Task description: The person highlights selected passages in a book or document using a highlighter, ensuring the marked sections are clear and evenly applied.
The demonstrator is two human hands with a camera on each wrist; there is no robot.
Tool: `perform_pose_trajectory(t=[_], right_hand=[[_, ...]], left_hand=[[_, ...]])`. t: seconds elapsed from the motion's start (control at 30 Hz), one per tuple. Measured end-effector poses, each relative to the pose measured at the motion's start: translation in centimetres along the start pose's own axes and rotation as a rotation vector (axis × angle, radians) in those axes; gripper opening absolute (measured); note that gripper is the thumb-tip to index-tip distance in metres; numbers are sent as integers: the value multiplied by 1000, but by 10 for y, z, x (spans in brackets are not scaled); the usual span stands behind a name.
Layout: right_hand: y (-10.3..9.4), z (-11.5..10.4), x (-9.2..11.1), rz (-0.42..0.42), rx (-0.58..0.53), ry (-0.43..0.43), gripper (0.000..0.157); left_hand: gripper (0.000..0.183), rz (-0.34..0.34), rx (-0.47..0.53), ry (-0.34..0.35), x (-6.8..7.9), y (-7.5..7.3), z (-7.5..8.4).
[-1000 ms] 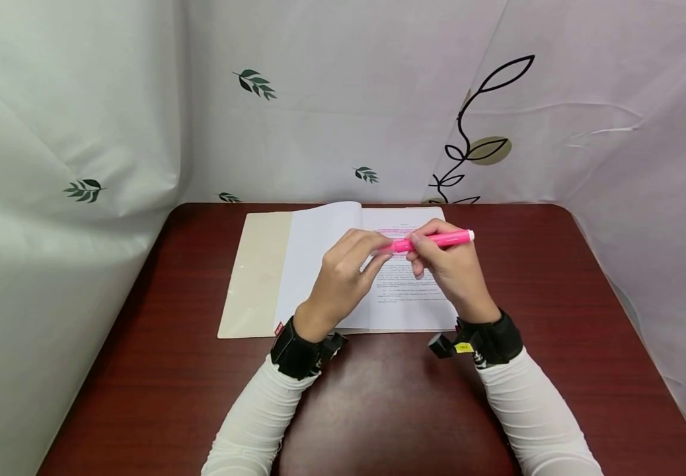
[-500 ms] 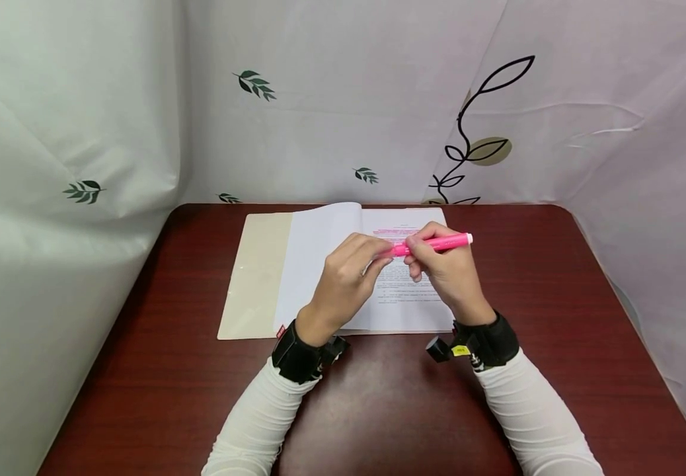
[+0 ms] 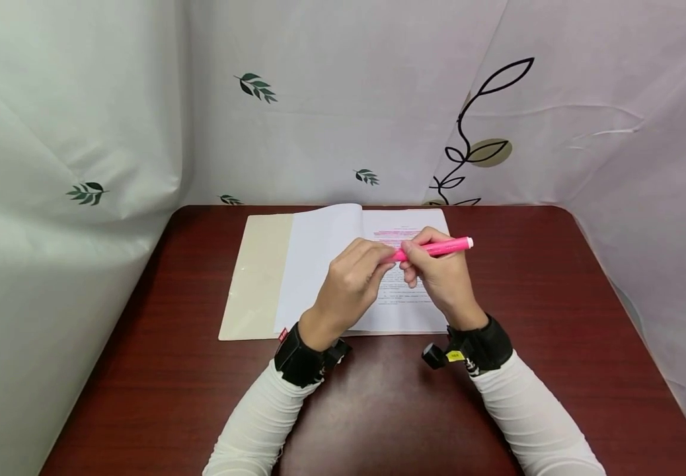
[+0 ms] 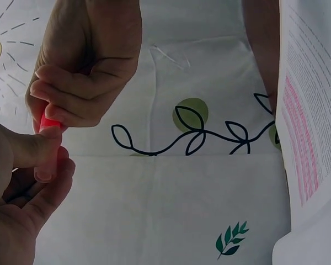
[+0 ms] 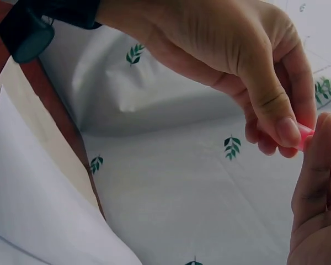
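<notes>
A pink highlighter (image 3: 447, 246) with a white end is held between both hands over an open document. My left hand (image 3: 345, 285) pinches its translucent pink cap (image 4: 46, 170) between thumb and fingers. My right hand (image 3: 447, 284) grips the barrel in a pen-like hold, the white end pointing right. Left and right fingertips nearly meet along the pen. Beneath lies the printed page (image 3: 405, 317), its upper lines marked in pink (image 3: 395, 235). In the right wrist view, the left hand (image 5: 226, 49) hides most of the cap, a bit of pink (image 5: 304, 135) showing.
The document's folder has a cream cover (image 3: 258, 277) spread to the left, with a blank white page (image 3: 319, 251) curling up beside the fold. A dark red-brown table (image 3: 563, 330) carries it. White leaf-patterned cloth (image 3: 319, 106) hangs behind and at both sides.
Both hands have sunk slightly toward the person and drawn closer together. The right hand moved a little left, the left a little right, so less of the highlighter shows between them.
</notes>
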State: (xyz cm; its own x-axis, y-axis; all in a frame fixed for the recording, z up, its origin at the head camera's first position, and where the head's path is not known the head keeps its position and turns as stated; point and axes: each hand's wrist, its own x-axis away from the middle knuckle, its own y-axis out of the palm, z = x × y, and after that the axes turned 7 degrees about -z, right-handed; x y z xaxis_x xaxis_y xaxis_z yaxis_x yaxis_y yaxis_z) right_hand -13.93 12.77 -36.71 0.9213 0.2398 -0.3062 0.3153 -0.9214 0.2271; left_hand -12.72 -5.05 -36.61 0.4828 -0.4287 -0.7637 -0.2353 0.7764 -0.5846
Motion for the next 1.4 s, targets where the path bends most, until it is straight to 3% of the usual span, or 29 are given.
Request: perform_pose_trajectory(t=[0.27,0.53,0.73,1.07,1.4], right_hand=[[-5,-6,-2,-8,122,29,15],[-8,-7,-2,-27,68,-29,9],[-10,-10,-1,7,186,-44,7],[-13,-13,-3,75,314,-74,18],[-12,-11,-3,88,262,-88,19]], left_hand=[[15,2,45,-38,-1,0,-1],[19,72,21,-58,-1,4,0],[20,83,18,-59,-2,8,1],[23,61,49,-55,-2,10,3],[28,46,53,-59,-1,14,5]])
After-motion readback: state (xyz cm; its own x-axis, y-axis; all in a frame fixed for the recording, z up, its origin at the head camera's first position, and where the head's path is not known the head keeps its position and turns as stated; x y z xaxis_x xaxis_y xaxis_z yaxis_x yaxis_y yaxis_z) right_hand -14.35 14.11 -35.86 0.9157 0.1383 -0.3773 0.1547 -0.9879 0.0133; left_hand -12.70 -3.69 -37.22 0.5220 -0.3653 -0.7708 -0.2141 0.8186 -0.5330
